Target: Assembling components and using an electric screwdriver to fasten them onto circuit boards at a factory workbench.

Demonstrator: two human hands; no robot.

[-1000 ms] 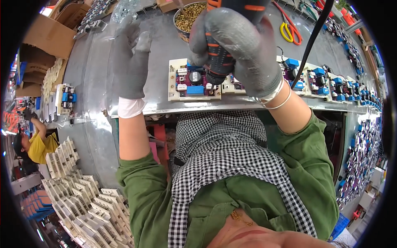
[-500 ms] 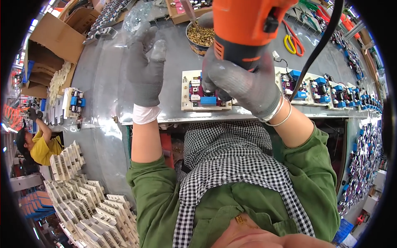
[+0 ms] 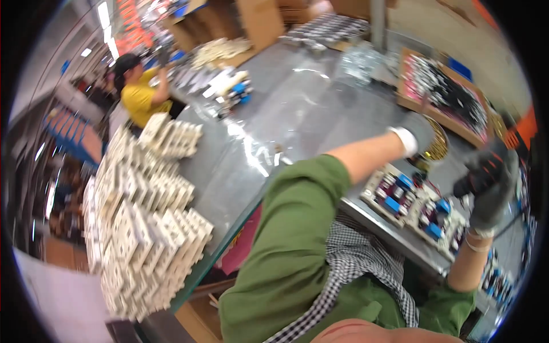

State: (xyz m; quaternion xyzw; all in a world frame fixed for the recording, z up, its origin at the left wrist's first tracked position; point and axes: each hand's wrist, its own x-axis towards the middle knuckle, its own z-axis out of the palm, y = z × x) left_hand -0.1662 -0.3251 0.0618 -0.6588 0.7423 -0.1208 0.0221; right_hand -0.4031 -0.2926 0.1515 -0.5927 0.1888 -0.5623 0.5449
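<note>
Head swung hard left: view now tilted, the bench runs diagonally, and the stacks of white parts (image 3: 143, 228) and a co-worker in a yellow shirt (image 3: 140, 97) fill the left side. My left hand (image 3: 420, 131) left the bench edge beside the circuit board (image 3: 400, 194) and now sits further out, next to the round dish of screws (image 3: 437, 147). My right hand (image 3: 492, 188) with the orange driver (image 3: 486, 166) was over the board, now off to its right.
</note>
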